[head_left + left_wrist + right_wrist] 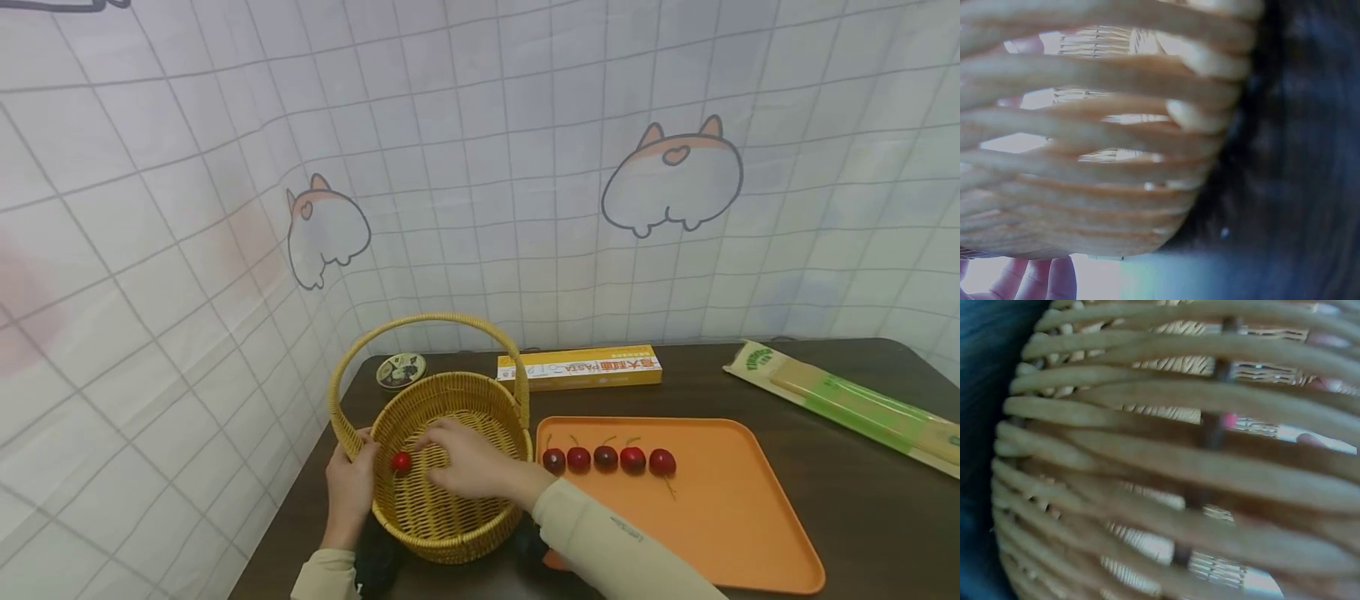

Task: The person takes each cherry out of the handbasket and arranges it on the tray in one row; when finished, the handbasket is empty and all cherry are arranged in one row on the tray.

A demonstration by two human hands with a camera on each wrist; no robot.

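Head view: a basket [450, 467] stands at the desk's [862, 492] left edge, just left of an orange tray [735, 517] bearing five cherries [606, 458] in a row. The left hand [349, 487] grips the basket's left rim. The right hand [468, 462] reaches inside; whether its grip pinches the cherry [401, 462] at its fingertips, I cannot tell.

Left wrist view: blurred basket weave [1085, 156], fingers [1041, 281] below.

Right wrist view: only weave [1179, 469].

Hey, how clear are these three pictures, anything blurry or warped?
Head view: evenly lit, fairly sharp on the basket and tray, but the wide lens bows the wall grid. Left wrist view: the basket weave fills the frame, soft and out of focus, bright light showing through its gaps. Right wrist view: the same close blurred weave.
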